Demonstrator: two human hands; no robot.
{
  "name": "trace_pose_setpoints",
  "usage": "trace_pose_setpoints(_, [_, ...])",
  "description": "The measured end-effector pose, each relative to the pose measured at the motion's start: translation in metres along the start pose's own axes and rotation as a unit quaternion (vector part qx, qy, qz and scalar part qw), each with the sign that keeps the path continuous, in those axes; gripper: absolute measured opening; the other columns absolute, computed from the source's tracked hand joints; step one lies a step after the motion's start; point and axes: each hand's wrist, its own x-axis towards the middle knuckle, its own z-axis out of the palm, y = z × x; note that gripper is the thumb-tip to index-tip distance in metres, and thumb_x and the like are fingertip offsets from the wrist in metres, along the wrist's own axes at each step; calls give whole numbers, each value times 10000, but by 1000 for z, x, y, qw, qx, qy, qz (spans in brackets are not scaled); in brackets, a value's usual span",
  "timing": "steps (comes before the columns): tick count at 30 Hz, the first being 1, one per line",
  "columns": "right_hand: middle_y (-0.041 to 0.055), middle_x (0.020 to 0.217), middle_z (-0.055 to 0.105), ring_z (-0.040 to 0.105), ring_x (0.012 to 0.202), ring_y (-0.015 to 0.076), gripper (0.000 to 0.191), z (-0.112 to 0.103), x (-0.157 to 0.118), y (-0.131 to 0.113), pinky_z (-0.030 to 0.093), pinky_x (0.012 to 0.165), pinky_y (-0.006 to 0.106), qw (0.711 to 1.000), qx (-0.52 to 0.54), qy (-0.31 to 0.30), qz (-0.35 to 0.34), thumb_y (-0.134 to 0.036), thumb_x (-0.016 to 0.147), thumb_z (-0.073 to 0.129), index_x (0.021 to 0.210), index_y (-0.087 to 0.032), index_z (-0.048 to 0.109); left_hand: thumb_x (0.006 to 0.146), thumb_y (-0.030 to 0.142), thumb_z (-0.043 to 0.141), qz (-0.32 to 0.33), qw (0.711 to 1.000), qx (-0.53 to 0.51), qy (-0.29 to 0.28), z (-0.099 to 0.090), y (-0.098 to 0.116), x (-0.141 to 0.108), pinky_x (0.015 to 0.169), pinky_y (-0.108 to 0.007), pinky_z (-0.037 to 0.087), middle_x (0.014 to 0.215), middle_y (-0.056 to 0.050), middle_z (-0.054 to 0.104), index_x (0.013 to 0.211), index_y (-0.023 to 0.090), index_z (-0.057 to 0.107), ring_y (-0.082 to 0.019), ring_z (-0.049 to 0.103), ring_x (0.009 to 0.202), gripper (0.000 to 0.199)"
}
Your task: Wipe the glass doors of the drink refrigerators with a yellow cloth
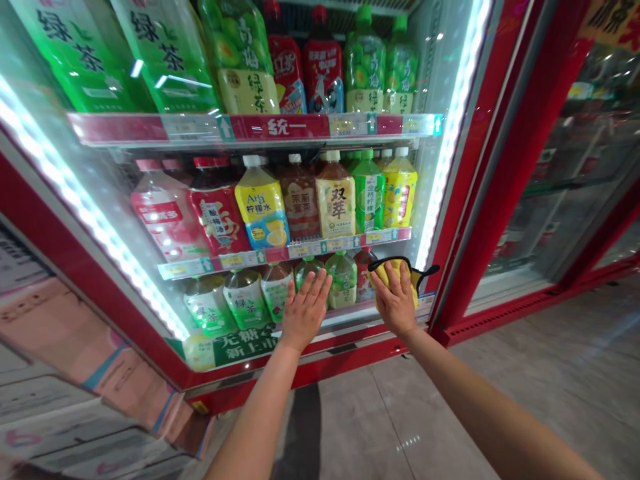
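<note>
My right hand [397, 300] presses a yellow cloth [415, 277] with a dark edge flat to the glass door near its lower right corner. Its fingers lie over the cloth. To the left, my left hand [305, 310] is stretched out, its palm towards the glass and nothing in it. Behind the glass, green tea bottles [343, 279] stand on the bottom shelf. A yellow lemon drink bottle [263, 207] and other bottles fill the middle shelf [300, 251]. Larger green bottles [240, 60] are on the top shelf [260, 128].
The door has a red frame [455, 173] and bright light strips [445, 147] at both sides. Stacked cartons [75, 400] stand at the lower left. Another red-framed cooler [530, 173] is on the right. Grey floor tiles [550, 380] lie below.
</note>
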Motion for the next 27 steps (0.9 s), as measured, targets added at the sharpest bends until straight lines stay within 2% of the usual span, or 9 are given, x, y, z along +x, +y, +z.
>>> trace_pose_setpoints(3, [4, 1680, 332, 19, 1600, 343, 565, 6, -15, -12, 303, 1223, 623, 999, -1, -23, -39, -135, 951, 556, 1464, -371, 562, 918, 133, 558, 11, 1000, -6, -7, 3, 4, 0, 1296, -464, -107, 1614, -50, 384, 1638, 231, 141, -156, 42, 1585, 838])
trace_pose_setpoints(6, [-41, 1655, 381, 73, 1602, 305, 597, 6, 4, -16, 243, 1259, 593, 997, 1, -27, -67, -148, 949, 562, 1473, -432, 534, 915, 127, 566, 9, 1000, -7, 5, 8, 11, 4, 1298, -455, -98, 1605, -49, 402, 1640, 227, 136, -135, 24, 1585, 848])
trace_pose_setpoints(10, [-18, 1717, 223, 69, 1598, 342, 663, 1, 32, 7, 297, 1235, 612, 999, 14, 30, 30, -167, 953, 540, 1560, -402, 414, 931, 137, 559, -2, 1000, -2, 15, 14, 21, 11, 1301, -450, -103, 1596, -53, 423, 1639, 209, 142, -124, 2, 1583, 825])
trace_pose_setpoints(14, [23, 1746, 52, -3, 1592, 385, 766, 5, 5, 10, 330, 1185, 701, 995, 31, 57, 80, -126, 951, 498, 1633, -354, 236, 932, 139, 551, 16, 1000, 0, 9, 18, 28, 15, 1306, -466, -84, 1611, -42, 399, 1636, 214, 176, -143, 4, 1583, 801])
trace_pose_setpoints(18, [-8, 1738, 129, -8, 1595, 368, 737, 8, -3, -4, 358, 1202, 634, 999, 26, -5, 39, -127, 940, 536, 1599, -386, 333, 931, 136, 540, 28, 1000, -10, 3, 25, 36, 17, 1305, -426, -93, 1620, -35, 380, 1636, 212, 186, -140, 21, 1580, 793])
trace_pose_setpoints(21, [-46, 1727, 180, 46, 1600, 334, 669, 4, 23, 12, 329, 1237, 582, 999, 36, -7, 17, -163, 951, 545, 1559, -410, 414, 923, 113, 529, 17, 1000, -20, 6, 31, 43, 21, 1299, -398, -111, 1630, -24, 355, 1641, 230, 153, -122, 18, 1577, 820])
trace_pose_setpoints(23, [-28, 1739, 120, 31, 1600, 338, 661, 2, 33, 31, 300, 1244, 606, 997, 44, 40, 42, -166, 963, 515, 1579, -368, 389, 920, 84, 515, 15, 1000, -21, 11, 34, 48, 24, 1299, -385, -113, 1642, -9, 320, 1642, 249, 139, -118, 15, 1575, 830])
trace_pose_setpoints(25, [7, 1746, 55, 4, 1598, 356, 685, 3, 27, 44, 278, 1231, 663, 992, 45, 82, 81, -150, 964, 487, 1609, -324, 331, 913, 49, 496, 20, 1000, -21, 13, 36, 52, 27, 1300, -376, -105, 1652, 9, 283, 1641, 270, 135, -117, 10, 1575, 842])
trace_pose_setpoints(27, [38, 1747, 22, -18, 1594, 375, 720, 7, 10, 45, 279, 1209, 708, 990, 45, 85, 104, -132, 954, 482, 1625, -303, 286, 899, 26, 483, 23, 999, -26, 11, 39, 55, 28, 1300, -373, -99, 1659, 18, 255, 1640, 285, 129, -114, 7, 1574, 861])
